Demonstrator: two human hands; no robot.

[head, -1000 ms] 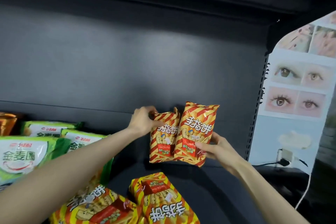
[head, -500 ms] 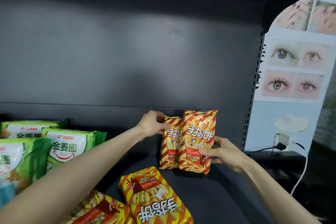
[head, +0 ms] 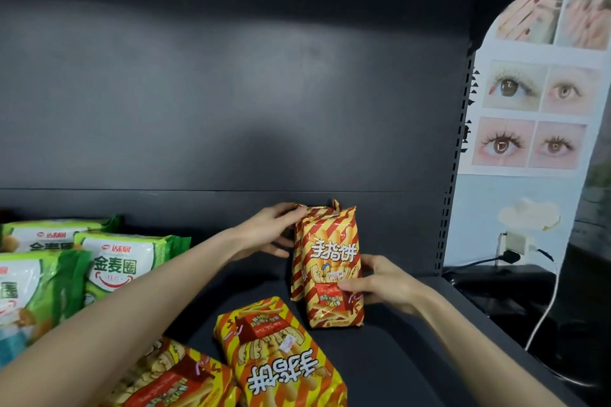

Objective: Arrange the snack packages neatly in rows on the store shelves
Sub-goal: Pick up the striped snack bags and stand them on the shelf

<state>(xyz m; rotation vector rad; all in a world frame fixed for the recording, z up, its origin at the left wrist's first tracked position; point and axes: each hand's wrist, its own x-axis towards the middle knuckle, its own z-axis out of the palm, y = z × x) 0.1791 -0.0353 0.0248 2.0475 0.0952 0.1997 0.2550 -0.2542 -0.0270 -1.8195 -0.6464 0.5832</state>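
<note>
Squaring two striped packs upright, mid-way along the shelf [head: 413,357]: left grip [head: 267,235] clasping the rear pack [head: 298,261] at its top, right grip [head: 383,284] pinching the front pack [head: 330,268] low. Best pressing faces flush, bases level. Front reading 手指饼; green packs [head: 122,261] at shelf's left reading 金麦圈.

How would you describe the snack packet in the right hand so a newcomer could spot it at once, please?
On the dark shelf, right of the green packets, two striped ones stand upright. It is the front packet, in the right hand; the rear packet is mostly hidden, the flat packets lie nearer.
</note>
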